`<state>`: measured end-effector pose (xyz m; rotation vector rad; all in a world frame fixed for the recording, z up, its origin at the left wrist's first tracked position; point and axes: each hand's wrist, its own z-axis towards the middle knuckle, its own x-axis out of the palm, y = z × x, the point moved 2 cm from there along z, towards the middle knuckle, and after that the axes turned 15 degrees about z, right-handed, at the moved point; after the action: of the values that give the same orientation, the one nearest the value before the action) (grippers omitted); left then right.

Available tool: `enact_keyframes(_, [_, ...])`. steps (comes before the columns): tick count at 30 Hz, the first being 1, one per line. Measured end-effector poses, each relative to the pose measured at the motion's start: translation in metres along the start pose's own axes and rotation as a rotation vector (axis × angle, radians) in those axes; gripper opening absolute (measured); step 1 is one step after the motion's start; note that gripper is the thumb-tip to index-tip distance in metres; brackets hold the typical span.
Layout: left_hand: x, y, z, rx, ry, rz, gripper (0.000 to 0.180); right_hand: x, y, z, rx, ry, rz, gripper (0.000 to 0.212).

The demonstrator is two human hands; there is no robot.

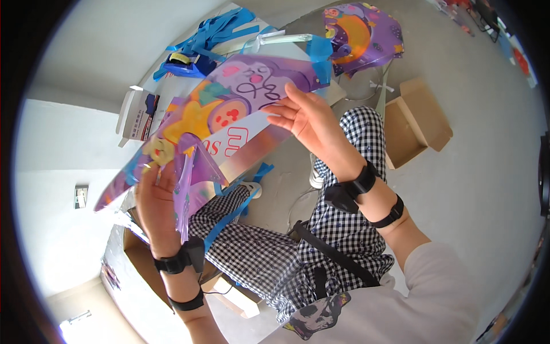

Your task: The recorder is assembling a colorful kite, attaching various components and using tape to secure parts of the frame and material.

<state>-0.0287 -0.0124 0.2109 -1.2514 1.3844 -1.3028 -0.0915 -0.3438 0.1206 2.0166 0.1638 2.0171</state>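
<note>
A purple and yellow kite with cartoon prints spans the space before me, slanting up from lower left to upper right. My left hand grips its lower left part, fingertips partly hidden by the printed sheet. Beside those fingers a purple triangular flap hangs down, its tip narrow and folded. My right hand is at the kite's right side, fingers stretched and apart, fingertips close to or touching the sheet. A blue ribbon trails below the kite across my leg.
Behind the kite, a white table bears a heap of blue ribbons, a blue tape dispenser and pale rods. More purple printed kites lie at the upper right. An open cardboard box sits beside my right knee.
</note>
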Motion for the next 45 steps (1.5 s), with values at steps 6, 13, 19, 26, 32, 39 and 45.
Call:
enact_keyframes(6, [-0.028, 0.097, -0.028, -0.423, -0.125, -0.383, 0.026, -0.049, -0.024, -0.014, 0.119, -0.278, -0.044, 0.016])
enact_keyframes(13, [-0.056, 0.123, -0.045, -0.368, -0.213, -0.404, 0.017, -0.084, -0.016, -0.039, 0.198, -0.388, -0.240, 0.019])
enact_keyframes(19, [-0.085, 0.130, -0.029, -0.363, -0.450, -0.292, 0.011, -0.080, -0.022, -0.031, 0.158, -0.446, -0.255, 0.020])
enact_keyframes(26, [-0.086, 0.166, -0.040, -0.505, -0.433, -0.304, 0.011, -0.091, -0.039, -0.045, 0.258, -0.414, -0.319, 0.017])
enact_keyframes(32, [-0.038, 0.181, 0.022, -0.465, -0.118, -0.606, 0.018, -0.095, -0.007, -0.055, 0.034, -0.395, -0.247, 0.013])
enact_keyframes(39, [0.045, 0.120, 0.100, -0.187, 0.320, -0.728, 0.018, -0.074, 0.048, -0.070, -0.295, -0.466, -0.224, 0.008])
enact_keyframes(45, [-0.031, 0.101, 0.084, -0.107, 0.231, -0.597, 0.018, -0.091, -0.018, -0.052, -0.063, -0.398, -0.018, 0.013])
